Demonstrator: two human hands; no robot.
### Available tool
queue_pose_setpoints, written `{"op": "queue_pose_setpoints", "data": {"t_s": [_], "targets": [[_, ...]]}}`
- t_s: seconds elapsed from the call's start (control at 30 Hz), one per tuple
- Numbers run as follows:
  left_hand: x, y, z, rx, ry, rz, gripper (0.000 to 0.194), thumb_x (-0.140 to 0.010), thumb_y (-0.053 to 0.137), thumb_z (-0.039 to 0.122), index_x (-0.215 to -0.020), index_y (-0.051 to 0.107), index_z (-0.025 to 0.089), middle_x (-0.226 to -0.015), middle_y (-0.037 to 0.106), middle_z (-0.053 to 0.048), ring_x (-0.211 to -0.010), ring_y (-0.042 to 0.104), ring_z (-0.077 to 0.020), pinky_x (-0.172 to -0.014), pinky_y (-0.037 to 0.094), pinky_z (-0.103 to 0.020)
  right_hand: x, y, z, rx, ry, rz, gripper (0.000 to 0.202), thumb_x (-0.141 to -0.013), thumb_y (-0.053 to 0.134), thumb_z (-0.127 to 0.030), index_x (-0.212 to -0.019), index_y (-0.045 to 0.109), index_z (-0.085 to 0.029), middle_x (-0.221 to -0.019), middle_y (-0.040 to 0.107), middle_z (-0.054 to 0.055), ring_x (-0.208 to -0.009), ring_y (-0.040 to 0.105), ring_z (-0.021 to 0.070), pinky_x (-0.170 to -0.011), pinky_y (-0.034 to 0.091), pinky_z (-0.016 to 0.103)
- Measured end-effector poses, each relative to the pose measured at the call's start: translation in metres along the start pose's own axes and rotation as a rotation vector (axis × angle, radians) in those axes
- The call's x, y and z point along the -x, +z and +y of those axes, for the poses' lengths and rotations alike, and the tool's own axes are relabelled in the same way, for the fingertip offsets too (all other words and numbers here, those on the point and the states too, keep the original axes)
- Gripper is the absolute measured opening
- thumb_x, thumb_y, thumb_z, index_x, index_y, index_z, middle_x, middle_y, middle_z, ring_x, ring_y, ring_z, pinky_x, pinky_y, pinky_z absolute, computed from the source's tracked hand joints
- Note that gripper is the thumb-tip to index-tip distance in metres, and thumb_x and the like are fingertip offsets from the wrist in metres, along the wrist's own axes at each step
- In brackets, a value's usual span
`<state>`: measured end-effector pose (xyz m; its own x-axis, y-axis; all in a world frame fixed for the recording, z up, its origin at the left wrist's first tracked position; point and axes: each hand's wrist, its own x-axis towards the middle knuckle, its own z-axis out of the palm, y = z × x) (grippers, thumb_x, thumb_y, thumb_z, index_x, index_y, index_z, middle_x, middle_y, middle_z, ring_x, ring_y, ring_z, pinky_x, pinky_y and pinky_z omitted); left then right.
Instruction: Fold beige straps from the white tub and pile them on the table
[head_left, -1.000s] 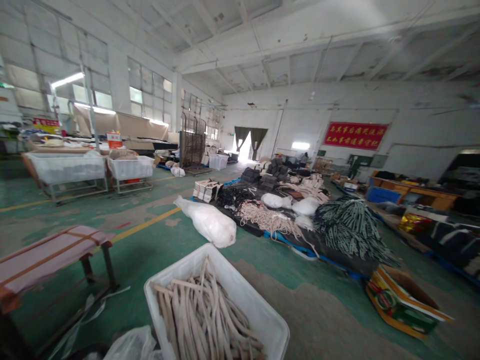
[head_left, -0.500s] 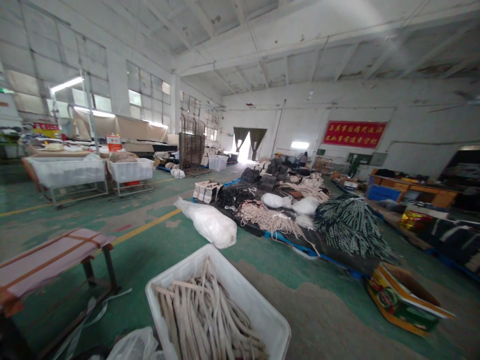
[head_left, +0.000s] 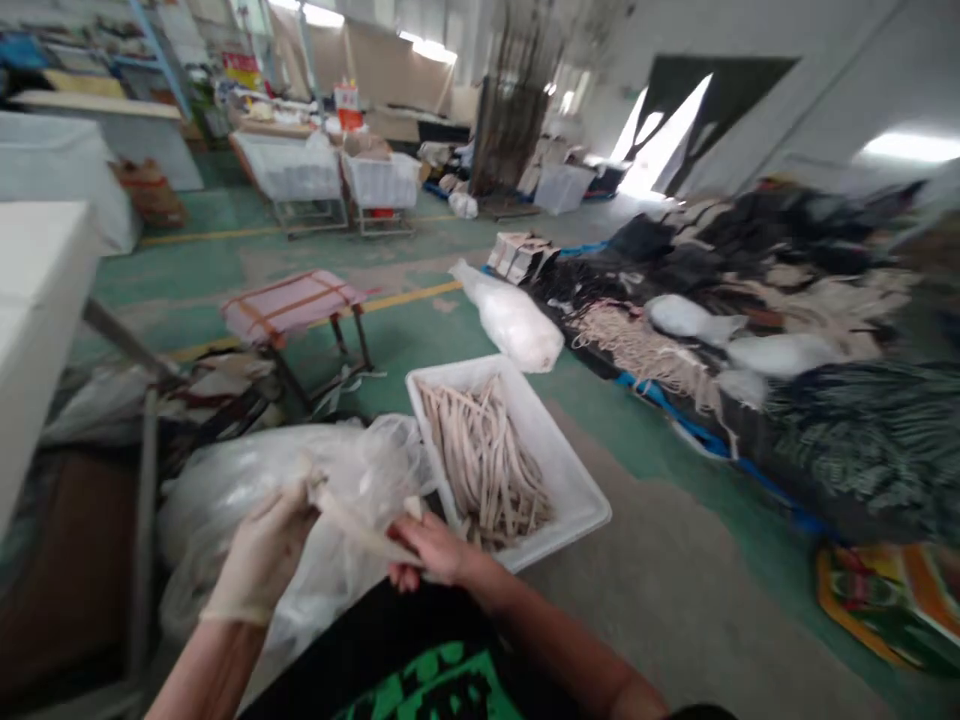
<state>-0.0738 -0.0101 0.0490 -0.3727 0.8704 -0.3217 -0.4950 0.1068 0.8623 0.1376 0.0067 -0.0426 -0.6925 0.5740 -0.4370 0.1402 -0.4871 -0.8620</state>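
Note:
A pale fabric strap [head_left: 356,522] stretches between my two hands, slightly blurred. My left hand [head_left: 264,552], in a whitish glove, is closed on one end of it. Bare, my right hand [head_left: 426,548] pinches the other end above my lap. Just beyond the right hand stands a white plastic bin [head_left: 551,440] holding a heap of similar beige straps [head_left: 487,455]. Beneath and behind the left hand lies a large clear plastic bag [head_left: 225,490]; its contents are hard to make out.
A stool with a pinkish top [head_left: 292,305] stands ahead left, and a white table edge [head_left: 45,250] is close on the left. A stuffed white sack [head_left: 517,320] lies past the bin. Piled cords and straps [head_left: 637,345] cover pallets at right. A cardboard carton [head_left: 892,600] sits lower right.
The view has swung left and down. Both my hands, holding the strap, are now in view; neither showed before. More of the plastic bag and the table edge now appears.

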Motion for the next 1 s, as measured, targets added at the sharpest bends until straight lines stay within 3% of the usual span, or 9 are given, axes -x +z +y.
{"op": "queue_pose_setpoints", "data": {"t_s": [0.1,0.27,0.33,0.43,0.57,0.67,0.77,0.9,1.0], "targets": [[0.002,-0.002,-0.007,0.052,-0.094,0.019,0.042,-0.046,0.097,0.041,-0.07,0.075,0.015,-0.075,0.072,-0.003,-0.07,0.062,-0.0145,-0.066,0.051,-0.025,-0.001,0.001,-0.007,-0.034,-0.037,-0.039,0.065,-0.093,0.039,-0.075,-0.091,0.061,-0.014,-0.062,0.067,0.003,-0.04,0.054,0.0107,-0.045,0.042,0.022],[0.009,0.008,-0.027,0.041,-0.113,-0.032,0.038,-0.052,0.095,0.042,-0.07,0.076,0.014,-0.073,0.071,-0.003,-0.068,0.059,-0.0124,-0.067,0.049,-0.025,0.009,0.01,-0.045,0.058,-0.141,-0.172,0.065,-0.098,0.033,-0.07,-0.101,0.067,-0.015,-0.077,0.072,0.005,-0.051,0.061,0.0103,-0.052,0.045,0.021],[0.014,0.01,-0.034,0.012,-0.119,-0.053,0.038,-0.056,0.094,0.043,-0.071,0.076,0.013,-0.071,0.07,-0.002,-0.063,0.057,-0.0108,-0.065,0.048,-0.024,0.008,0.016,-0.056,0.089,-0.179,-0.143,0.061,-0.1,0.033,-0.067,-0.106,0.066,-0.016,-0.077,0.071,0.003,-0.051,0.061,0.0098,-0.052,0.045,0.021],[0.015,0.011,-0.037,0.044,-0.138,-0.055,0.034,-0.061,0.093,0.04,-0.071,0.076,0.012,-0.072,0.072,-0.003,-0.066,0.06,-0.0118,-0.069,0.051,-0.025,0.007,0.019,-0.062,0.147,-0.183,0.019,0.051,-0.098,0.043,-0.062,-0.099,0.065,-0.016,-0.064,0.062,-0.002,-0.044,0.056,0.0087,-0.046,0.04,0.02],[0.006,0.009,-0.026,0.22,-0.258,0.099,0.02,-0.07,0.088,0.028,-0.071,0.072,0.015,-0.08,0.075,-0.003,-0.066,0.066,-0.012,-0.071,0.055,-0.025,0.023,0.004,-0.061,0.238,-0.184,0.203,0.045,-0.096,0.046,-0.06,-0.09,0.06,-0.017,-0.054,0.053,-0.006,-0.038,0.047,0.0076,-0.04,0.035,0.019],[0.001,0.01,-0.018,0.295,-0.361,0.171,0.015,-0.087,0.074,0.025,-0.077,0.072,0.015,-0.077,0.074,-0.003,-0.06,0.064,-0.0091,-0.066,0.055,-0.021,0.045,-0.003,-0.062,0.328,-0.177,0.19,0.044,-0.098,0.044,-0.057,-0.089,0.059,-0.017,-0.055,0.054,-0.006,-0.038,0.046,0.0072,-0.041,0.034,0.019],[0.003,0.016,-0.017,0.303,-0.408,0.194,0.024,-0.098,0.059,0.022,-0.08,0.073,0.014,-0.077,0.074,-0.004,-0.059,0.064,-0.0088,-0.063,0.054,-0.02,0.059,0.004,-0.064,0.396,-0.138,0.113,0.041,-0.1,0.043,-0.053,-0.087,0.059,-0.017,-0.056,0.056,-0.005,-0.039,0.047,0.007,-0.043,0.035,0.019],[0.008,0.022,-0.02,0.26,-0.427,0.19,0.032,-0.1,0.051,0.019,-0.078,0.073,0.014,-0.076,0.075,-0.006,-0.064,0.067,-0.011,-0.066,0.055,-0.021,0.056,0.014,-0.061,0.475,-0.125,0.112,0.038,-0.101,0.043,-0.049,-0.086,0.059,-0.018,-0.056,0.056,-0.006,-0.039,0.048,0.0075,-0.047,0.038,0.02],[0.008,0.019,-0.023,0.228,-0.41,0.17,0.023,-0.096,0.06,0.021,-0.079,0.074,0.014,-0.078,0.075,-0.005,-0.069,0.069,-0.0118,-0.07,0.055,-0.022,0.05,0.016,-0.059,0.568,-0.127,0.17,0.034,-0.101,0.044,-0.045,-0.084,0.058,-0.019,-0.056,0.057,-0.006,-0.04,0.049,0.0085,-0.051,0.039,0.022]]}}
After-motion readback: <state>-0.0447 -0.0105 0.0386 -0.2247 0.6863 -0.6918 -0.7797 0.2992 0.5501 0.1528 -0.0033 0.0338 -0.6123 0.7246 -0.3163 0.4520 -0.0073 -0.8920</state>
